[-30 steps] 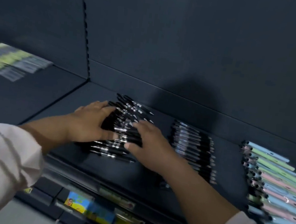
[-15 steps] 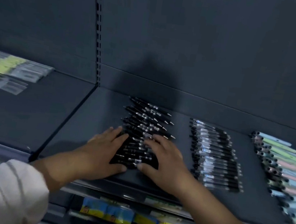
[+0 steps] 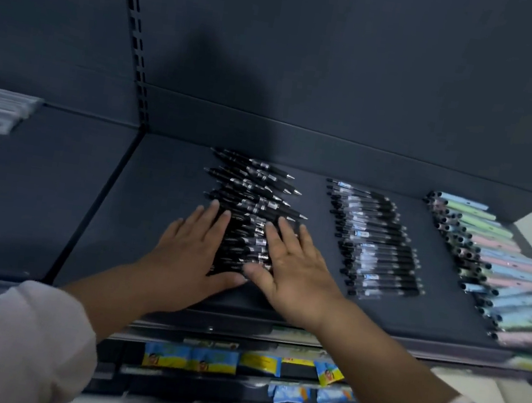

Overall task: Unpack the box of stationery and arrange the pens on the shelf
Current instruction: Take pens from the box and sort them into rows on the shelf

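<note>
Black pens (image 3: 251, 199): loose row on shelf (image 3: 140, 218), under and beyond the flat, spread fingers of left hand (image 3: 190, 252) and right hand (image 3: 296, 266), nothing gripped. Right of the fingers, wrapped pens (image 3: 377, 246) and pastel pens (image 3: 493, 265) look done; this row needs squaring.

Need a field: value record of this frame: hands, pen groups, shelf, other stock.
shelf: dark, holds three pen groups
black pens: leftmost group, loose uneven row
left hand: flat, fingers straight, on the row's left side
right hand: flat, fingers straight, on its right side
wrapped pens: middle row, tidy
pastel pens: right row
packets: yellow and blue, lower shelf
</note>
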Demonstrator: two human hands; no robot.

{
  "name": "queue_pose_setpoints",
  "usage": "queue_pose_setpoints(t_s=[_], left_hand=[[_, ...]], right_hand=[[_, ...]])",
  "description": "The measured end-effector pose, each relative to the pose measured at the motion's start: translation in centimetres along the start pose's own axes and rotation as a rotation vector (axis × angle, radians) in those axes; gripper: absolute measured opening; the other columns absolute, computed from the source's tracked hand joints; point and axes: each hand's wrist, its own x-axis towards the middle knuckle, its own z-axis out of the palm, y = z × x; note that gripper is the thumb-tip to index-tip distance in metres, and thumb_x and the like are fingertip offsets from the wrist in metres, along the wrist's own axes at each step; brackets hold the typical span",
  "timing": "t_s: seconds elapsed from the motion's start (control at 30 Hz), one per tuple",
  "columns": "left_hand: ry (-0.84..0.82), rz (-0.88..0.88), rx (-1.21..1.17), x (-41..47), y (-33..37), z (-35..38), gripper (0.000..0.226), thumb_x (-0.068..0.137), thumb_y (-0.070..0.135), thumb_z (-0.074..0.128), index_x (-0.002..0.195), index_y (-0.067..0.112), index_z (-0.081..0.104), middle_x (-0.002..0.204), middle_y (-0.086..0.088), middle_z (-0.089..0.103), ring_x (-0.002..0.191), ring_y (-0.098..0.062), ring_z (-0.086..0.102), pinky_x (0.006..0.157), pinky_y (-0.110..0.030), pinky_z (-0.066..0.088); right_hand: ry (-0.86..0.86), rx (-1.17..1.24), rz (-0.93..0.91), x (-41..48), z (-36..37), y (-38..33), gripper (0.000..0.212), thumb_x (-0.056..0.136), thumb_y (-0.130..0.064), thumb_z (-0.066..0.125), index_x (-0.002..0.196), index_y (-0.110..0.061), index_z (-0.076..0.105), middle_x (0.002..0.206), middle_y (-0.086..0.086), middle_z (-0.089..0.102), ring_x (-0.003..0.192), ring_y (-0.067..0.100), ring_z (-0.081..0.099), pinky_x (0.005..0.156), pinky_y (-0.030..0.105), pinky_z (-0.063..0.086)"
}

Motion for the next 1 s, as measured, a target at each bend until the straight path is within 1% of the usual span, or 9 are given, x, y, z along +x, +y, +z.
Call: queue_pose_setpoints(t_s=[0.07,0.17,0.33,0.43,0.53,0.73,0.83,0.87,1.0], left_hand=[[0.002,0.033,-0.01,-0.1,-0.4,0.3,0.12,0.046,0.094,-0.01,0.141,0.025,-0.033,0.141,0.007,-0.044,0.14,-0.013,-0.027,0.114,-0.035,-0.01],[-0.005,0.04,-0.044,-0.2,-0.5,0.5,0.114,0.047,0.094,-0.009,0.135,0.028,-0.039,0.143,0.006,-0.045,0.139,-0.01,-0.029,0.114,-0.033,-0.013],[0.079,0.01,-0.23,0.4,0.5,-0.1,0.097,0.069,0.085,0.008,0.14,0.03,-0.03,0.144,0.01,-0.042,0.135,-0.005,-0.031,0.114,-0.031,-0.013],[0.113,-0.037,-0.219,0.9,1.2,0.2,0.074,0.091,0.061,0.012,0.146,0.024,-0.022,0.151,0.005,-0.034,0.14,-0.008,-0.025,0.115,-0.03,-0.012],[0.118,-0.035,-0.234,0.7,1.5,0.5,0.065,0.1,0.043,0.021,0.148,0.022,-0.018,0.153,0.005,-0.029,0.141,-0.007,-0.022,0.114,-0.026,-0.012],[0.35,-0.107,-0.785,0.8,2.5,0.4,0.059,0.098,0.009,0.039,0.149,0.026,0.017,0.157,0.014,0.003,0.139,0.005,0.004,0.109,-0.014,0.005],[0.452,-0.158,-0.911,0.9,2.8,0.3,0.057,0.095,0.002,0.039,0.145,0.024,0.028,0.153,0.012,0.019,0.133,0.009,0.015,0.101,-0.001,0.009],[0.46,-0.158,-0.914,0.9,2.8,0.3,0.056,0.095,0.002,0.04,0.145,0.024,0.028,0.153,0.012,0.019,0.134,0.008,0.015,0.102,-0.002,0.009],[0.451,-0.172,-0.836,1.2,2.5,0.4,0.054,0.097,0.011,0.041,0.147,0.025,0.024,0.157,0.009,0.011,0.143,-0.004,0.004,0.117,-0.026,0.005]], right_hand=[[-0.028,-0.005,-0.002,-0.8,0.3,-0.3,0.078,0.091,-0.068,0.02,0.15,-0.031,-0.013,0.157,-0.009,-0.024,0.143,0.021,-0.025,0.116,0.042,-0.004],[-0.019,0.047,-0.005,-1.5,0.2,-0.1,0.071,0.092,-0.066,0.018,0.15,-0.035,-0.008,0.157,-0.014,-0.021,0.144,0.015,-0.02,0.115,0.041,-0.005],[0.093,0.109,0.009,0.4,0.0,0.0,0.063,0.096,-0.058,0.017,0.151,-0.033,-0.002,0.16,-0.01,-0.011,0.145,0.013,-0.015,0.116,0.038,-0.008],[0.106,0.098,-0.023,0.8,0.7,0.1,0.062,0.097,-0.056,0.019,0.152,-0.032,0.003,0.16,-0.009,-0.007,0.146,0.015,-0.015,0.118,0.037,-0.005],[0.103,0.106,-0.022,0.3,0.9,0.1,0.061,0.098,-0.053,0.02,0.152,-0.03,0.006,0.16,-0.008,-0.006,0.146,0.016,-0.014,0.118,0.037,-0.002],[0.124,0.14,0.073,0.5,0.9,-0.8,0.061,0.099,-0.051,0.024,0.152,-0.027,0.006,0.161,-0.002,-0.007,0.146,0.022,-0.013,0.119,0.038,0.001],[0.137,0.17,0.113,0.6,0.9,-0.9,0.061,0.099,-0.051,0.025,0.152,-0.026,0.008,0.161,0.0,-0.005,0.147,0.024,-0.012,0.119,0.041,0.001],[0.131,0.176,0.123,0.6,0.8,-1.0,0.061,0.099,-0.051,0.024,0.152,-0.026,0.009,0.161,0.0,-0.006,0.146,0.024,-0.013,0.119,0.043,0.001],[0.159,0.251,0.144,0.8,0.4,-1.3,0.056,0.1,-0.046,0.025,0.151,-0.026,0.011,0.16,-0.003,-0.009,0.146,0.021,-0.015,0.118,0.045,-0.005]])
